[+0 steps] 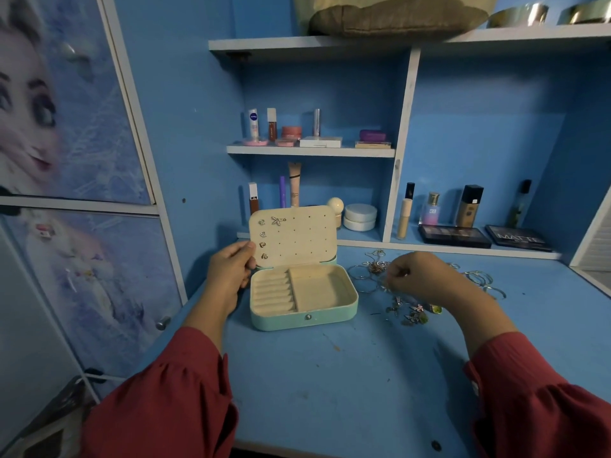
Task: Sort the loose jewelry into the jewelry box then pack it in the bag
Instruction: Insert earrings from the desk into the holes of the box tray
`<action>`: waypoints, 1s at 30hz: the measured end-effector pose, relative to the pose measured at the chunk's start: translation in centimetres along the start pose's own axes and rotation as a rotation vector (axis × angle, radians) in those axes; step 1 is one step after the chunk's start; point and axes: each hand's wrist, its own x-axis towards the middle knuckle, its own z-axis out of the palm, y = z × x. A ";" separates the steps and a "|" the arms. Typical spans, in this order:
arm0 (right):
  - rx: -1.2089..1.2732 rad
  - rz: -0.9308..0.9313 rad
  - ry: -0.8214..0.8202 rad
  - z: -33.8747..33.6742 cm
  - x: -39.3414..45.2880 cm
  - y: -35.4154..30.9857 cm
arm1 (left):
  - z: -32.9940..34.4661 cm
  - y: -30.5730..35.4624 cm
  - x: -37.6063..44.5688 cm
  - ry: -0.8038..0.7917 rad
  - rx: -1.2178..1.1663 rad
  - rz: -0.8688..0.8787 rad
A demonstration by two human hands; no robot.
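A person in red sleeves sat at a blue counter [330, 375] with a mint-green jewelry box [302, 294] standing open near its back edge, the lid [292, 238] propped upright. The left hand [231, 264] gripped the lid's left edge, thumb on the cream inner panel and fingers curled behind it. Five small earrings [263, 234] were pinned into the left side of that panel (one of them, at the top, a larger branching piece). The box's cream base showed a bank of ring rolls on the left and one open compartment on the right, with a snap stud on the front wall.

To the right of the box the right hand [420, 272] hung over a scatter of loose jewelry [413, 309], its fingers curled downward toward the pile; whether they pinched a piece could not be told. Thin silver bangles [362, 276] lay just right of the box, with more beyond the hand, and small butterfly-shaped pieces lay nearer the person.

Behind the box, shelves [310, 150] held cosmetics: tubes, jars, bottles and two dark eyeshadow palettes [454, 236].
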 end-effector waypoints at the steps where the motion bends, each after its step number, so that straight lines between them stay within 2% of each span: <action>1: 0.037 -0.018 0.034 0.1 0.0 -0.1 | 0.0 0.0 0.0 0.003 0.003 -0.002; 5: 0.291 -0.086 0.188 0.8 -0.3 -2.3 | 0.0 0.2 -0.1 0.023 0.004 -0.007; 12: 0.459 -0.127 0.093 4.4 1.9 -8.3 | 0.0 0.4 -0.2 0.025 0.007 -0.009; 22: 0.880 -0.053 0.280 7.9 6.1 -13.9 | -0.1 0.3 0.0 0.028 0.000 -0.018; 30: 0.797 -0.069 0.330 9.0 6.5 -14.5 | -0.1 0.3 0.0 0.033 0.009 -0.028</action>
